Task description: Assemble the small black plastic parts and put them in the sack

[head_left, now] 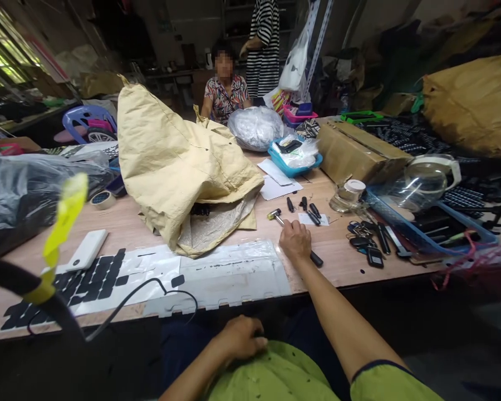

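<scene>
My right hand (295,240) is closed around a small hammer (316,258) lying on the table. The hammer's yellow-and-metal head sticks out past the fingers, and its black handle end shows behind the palm. In front of my green shirt, my left hand (242,337) rests at the lap with loosely bent fingers apart and nothing visible in it. Beyond the right hand lie several small black pieces (313,214), some on white paper. A pale board (242,273) lies left of the right hand. Behind it slumps a big beige sack (175,150), its mouth facing me, with dark pieces inside.
Black stickers on white sheets (102,278) and a white power bank (87,249) lie left. Keys (361,239), a blue basket (476,242), a clear jar (348,196) and a cardboard box (354,147) stand right. A person (225,92) sits across the table; another stands behind.
</scene>
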### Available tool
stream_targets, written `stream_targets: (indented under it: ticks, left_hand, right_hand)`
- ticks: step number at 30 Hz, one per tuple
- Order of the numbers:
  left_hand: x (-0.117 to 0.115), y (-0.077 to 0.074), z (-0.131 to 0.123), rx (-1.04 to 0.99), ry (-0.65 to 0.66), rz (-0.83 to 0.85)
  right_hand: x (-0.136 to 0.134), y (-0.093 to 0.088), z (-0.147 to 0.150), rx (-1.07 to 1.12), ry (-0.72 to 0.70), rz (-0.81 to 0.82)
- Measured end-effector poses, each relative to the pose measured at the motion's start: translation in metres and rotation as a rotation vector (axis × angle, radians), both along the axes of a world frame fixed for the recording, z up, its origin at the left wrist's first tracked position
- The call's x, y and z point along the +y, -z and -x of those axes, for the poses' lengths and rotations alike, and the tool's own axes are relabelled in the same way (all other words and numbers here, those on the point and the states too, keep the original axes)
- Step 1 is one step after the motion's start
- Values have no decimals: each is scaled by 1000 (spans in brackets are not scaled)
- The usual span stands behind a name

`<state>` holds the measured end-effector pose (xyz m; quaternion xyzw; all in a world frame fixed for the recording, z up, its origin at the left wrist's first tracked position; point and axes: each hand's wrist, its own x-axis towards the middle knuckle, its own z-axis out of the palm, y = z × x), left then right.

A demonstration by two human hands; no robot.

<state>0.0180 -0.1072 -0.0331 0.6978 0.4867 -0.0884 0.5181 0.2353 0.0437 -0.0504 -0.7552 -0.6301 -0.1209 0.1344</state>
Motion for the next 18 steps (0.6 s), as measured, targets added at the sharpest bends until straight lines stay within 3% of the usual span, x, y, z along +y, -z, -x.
stream_targets:
  ticks: [3,5,7,10,12,14,18]
  left_hand:
    - [35,-34,-3,-301,-59,36]
    - [75,-52,-3,-371,-281,-148]
    - [119,-62,-1,-285,-598,-456]
    - [176,-62,6,-8,-1024,-799]
    - [200,-55,12,116,-1205,-917]
    - [213,-49,18,179,-1275,-932]
    - [219,-39,29,208,-1235,-854]
  right_hand:
    - [0,2,-1,4,-7,-9]
    - [0,2,-2,1,-13,-19]
    - [-1,2,-2,-3,-20,-27]
    - [-1,2,-1,-6,-22,-32]
    - [-1,2,0,-8,-19,-33]
    - [-1,2,1,-10,-17,-32]
    - [-1,0,3,-6,-5,-24]
